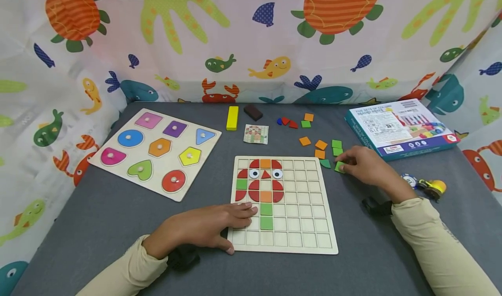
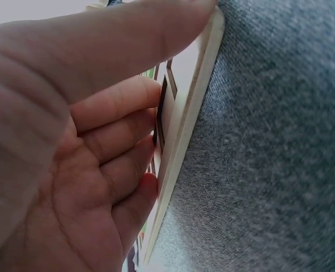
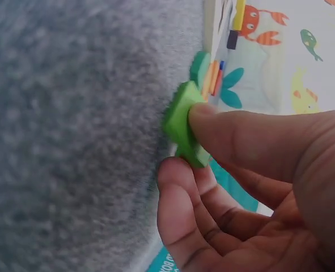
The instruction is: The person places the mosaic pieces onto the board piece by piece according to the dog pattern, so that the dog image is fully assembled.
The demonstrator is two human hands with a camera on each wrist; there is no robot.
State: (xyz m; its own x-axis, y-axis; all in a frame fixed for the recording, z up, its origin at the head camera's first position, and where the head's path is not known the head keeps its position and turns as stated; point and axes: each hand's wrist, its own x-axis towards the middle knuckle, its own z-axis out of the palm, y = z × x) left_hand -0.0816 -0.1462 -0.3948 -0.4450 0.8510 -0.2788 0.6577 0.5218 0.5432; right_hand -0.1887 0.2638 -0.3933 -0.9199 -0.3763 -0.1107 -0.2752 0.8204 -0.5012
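The pale wooden grid board (image 1: 307, 239) lies flat, with red, orange and green pieces and two eye discs set in its cells. My left hand (image 1: 208, 224) rests on the board's left side, its fingers extended over the lower cells and the thumb by the near left corner. In the left wrist view, the board's edge (image 2: 184, 130) passes beside the fingertips. Right of the board, my right hand (image 1: 368, 169) pinches a green square tile (image 3: 181, 119) between thumb and fingers. A darker green curved piece (image 1: 325, 163) and more green squares (image 1: 337, 144) lie close by.
Loose orange squares (image 1: 304, 141) and small red pieces (image 1: 293, 124) lie behind the board. A picture card (image 1: 256, 134), yellow block (image 1: 232, 118) and dark block (image 1: 253, 112) are farther back. A shape puzzle (image 1: 157, 128) lies left; a box (image 1: 404, 128) and toy (image 1: 433, 188) sit right.
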